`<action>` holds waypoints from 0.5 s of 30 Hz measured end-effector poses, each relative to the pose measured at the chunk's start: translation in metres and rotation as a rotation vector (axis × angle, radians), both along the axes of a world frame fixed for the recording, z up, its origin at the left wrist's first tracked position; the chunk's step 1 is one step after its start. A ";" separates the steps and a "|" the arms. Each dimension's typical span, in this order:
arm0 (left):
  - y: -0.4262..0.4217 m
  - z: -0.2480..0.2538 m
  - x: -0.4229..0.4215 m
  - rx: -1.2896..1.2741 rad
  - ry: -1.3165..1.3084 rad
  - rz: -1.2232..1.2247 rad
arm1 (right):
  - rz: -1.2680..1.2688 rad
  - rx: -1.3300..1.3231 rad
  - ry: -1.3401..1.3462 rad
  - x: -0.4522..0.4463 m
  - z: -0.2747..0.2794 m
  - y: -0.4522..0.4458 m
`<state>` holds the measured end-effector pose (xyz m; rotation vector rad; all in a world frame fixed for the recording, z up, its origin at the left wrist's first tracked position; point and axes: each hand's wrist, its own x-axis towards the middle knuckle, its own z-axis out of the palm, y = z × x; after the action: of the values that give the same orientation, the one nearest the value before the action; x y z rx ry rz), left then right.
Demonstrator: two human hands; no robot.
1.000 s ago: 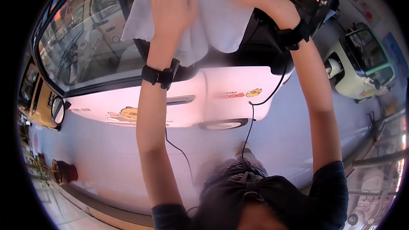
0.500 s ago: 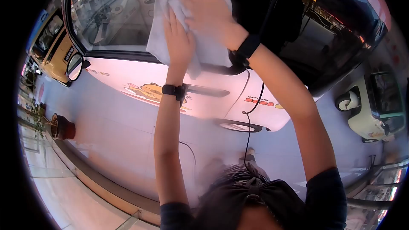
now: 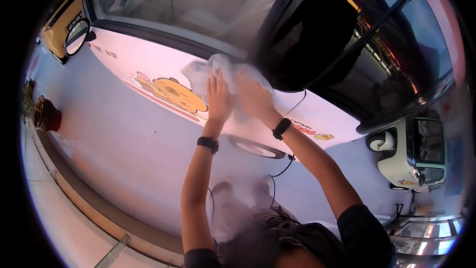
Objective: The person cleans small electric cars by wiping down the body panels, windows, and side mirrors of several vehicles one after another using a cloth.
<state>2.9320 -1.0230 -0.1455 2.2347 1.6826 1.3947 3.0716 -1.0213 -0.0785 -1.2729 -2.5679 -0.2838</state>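
A white cloth (image 3: 197, 77) lies bunched against the upper side of a pink car door (image 3: 148, 64), just below the window frame. My left hand (image 3: 219, 98) holds the cloth on its near side, fingers pointing up along it. Beside it my right hand (image 3: 254, 98), blurred by motion, presses on the cloth's right part; its fingertips are hard to make out. The door handle area is covered by the hands and cloth. Left of the cloth, the door carries a cartoon capybara sticker (image 3: 173, 93).
A side mirror (image 3: 77, 37) sticks out at the left. Below the car is a wheel (image 3: 258, 147). A thin cable (image 3: 283, 171) hangs near my right forearm. A pale small car (image 3: 416, 154) stands at right, a yellow one (image 3: 62, 34) at left, and a potted plant (image 3: 47, 114) near the ledge.
Both hands have come down from the window glass to the door below it, bringing the cloth along. The cloth, spread wide before, is now bunched. The view has shifted too.
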 end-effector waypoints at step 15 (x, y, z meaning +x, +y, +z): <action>-0.093 -0.022 0.266 -0.052 0.040 -0.722 | -0.335 0.050 -0.383 0.339 -0.008 -0.137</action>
<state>3.1979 -1.1160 -0.1676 2.4604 0.7439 1.0966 3.4103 -1.1586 -0.0862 -1.7768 -2.6062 -0.7157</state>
